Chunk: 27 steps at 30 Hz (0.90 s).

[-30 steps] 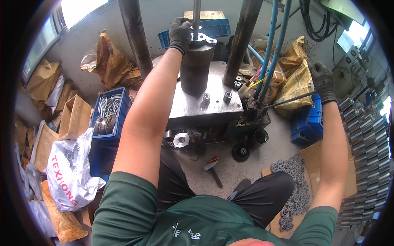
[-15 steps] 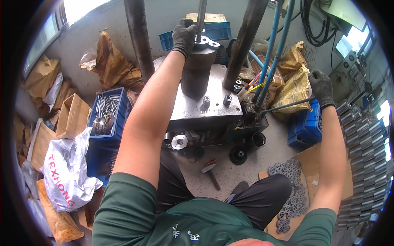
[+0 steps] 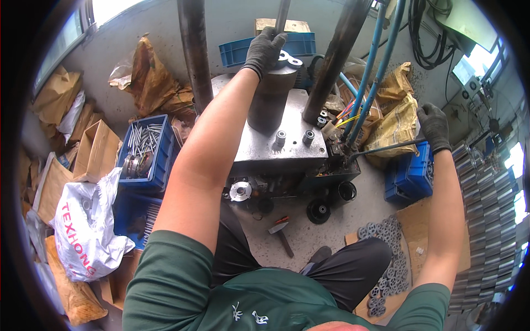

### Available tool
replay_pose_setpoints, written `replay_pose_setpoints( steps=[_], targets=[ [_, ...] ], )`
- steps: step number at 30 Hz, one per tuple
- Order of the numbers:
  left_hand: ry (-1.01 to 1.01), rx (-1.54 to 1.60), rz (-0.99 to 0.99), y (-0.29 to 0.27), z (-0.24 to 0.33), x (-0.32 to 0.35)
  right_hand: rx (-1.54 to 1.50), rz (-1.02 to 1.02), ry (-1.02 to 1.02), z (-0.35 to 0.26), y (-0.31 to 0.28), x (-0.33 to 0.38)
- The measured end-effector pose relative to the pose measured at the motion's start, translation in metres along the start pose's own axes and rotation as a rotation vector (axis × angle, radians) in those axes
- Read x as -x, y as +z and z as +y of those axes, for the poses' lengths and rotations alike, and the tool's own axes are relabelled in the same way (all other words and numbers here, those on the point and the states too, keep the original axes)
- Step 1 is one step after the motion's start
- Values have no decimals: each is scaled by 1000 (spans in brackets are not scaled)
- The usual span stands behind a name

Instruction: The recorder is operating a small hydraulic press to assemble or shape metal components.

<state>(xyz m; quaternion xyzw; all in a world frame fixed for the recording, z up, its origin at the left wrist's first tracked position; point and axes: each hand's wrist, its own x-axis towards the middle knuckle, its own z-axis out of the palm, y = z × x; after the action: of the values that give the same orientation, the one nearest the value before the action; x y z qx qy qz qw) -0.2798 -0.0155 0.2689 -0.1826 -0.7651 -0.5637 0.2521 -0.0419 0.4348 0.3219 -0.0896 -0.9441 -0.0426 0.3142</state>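
My left hand (image 3: 266, 52), in a dark grey glove, is closed around the lower end of an upright steel rod (image 3: 282, 16). That spot is at the top of a thick dark steel cylinder (image 3: 269, 105), and the glove hides part of it. Beside the fingers, small shiny rings (image 3: 295, 62) lie on the cylinder's top. The cylinder stands on a bare metal press table (image 3: 248, 148), with two small bushings (image 3: 281, 138) near its front edge. Off to the right, my gloved right hand (image 3: 434, 127) is closed on the end of a long thin lever (image 3: 389, 147).
Dark columns (image 3: 194, 49) and blue hoses (image 3: 371, 71) rise around the table. A blue crate (image 3: 165, 149) of metal pins stands left. A hammer (image 3: 282, 237) lies on the floor. Ring parts (image 3: 386, 248) cover cardboard at right, beside stacked metal cylinders (image 3: 486, 220).
My left hand has shifted right, from beside the rod to its lower end, covering more of the rings. My right hand remains at the lever. The whole view has shifted slightly.
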Motion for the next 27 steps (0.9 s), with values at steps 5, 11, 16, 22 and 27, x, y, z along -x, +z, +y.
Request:
replay_pose_setpoints(
  steps=[5,11,16,22,27],
  targets=[
    [-43,-12,-45,0,-2,0,-2,-23,38,0,-1,1],
    [-27,-21,-4,2,-3,-1,-27,6,33,-2,-3,5],
    [-32,-36,-14,0,-4,-2,-40,12,13,-4,-6,13],
    [-110,223,106,-6,-1,2,-245,9,-189,-24,-33,86],
    [-31,29,278,-5,-3,2,-268,-96,-440,-87,-61,195]
  ],
)
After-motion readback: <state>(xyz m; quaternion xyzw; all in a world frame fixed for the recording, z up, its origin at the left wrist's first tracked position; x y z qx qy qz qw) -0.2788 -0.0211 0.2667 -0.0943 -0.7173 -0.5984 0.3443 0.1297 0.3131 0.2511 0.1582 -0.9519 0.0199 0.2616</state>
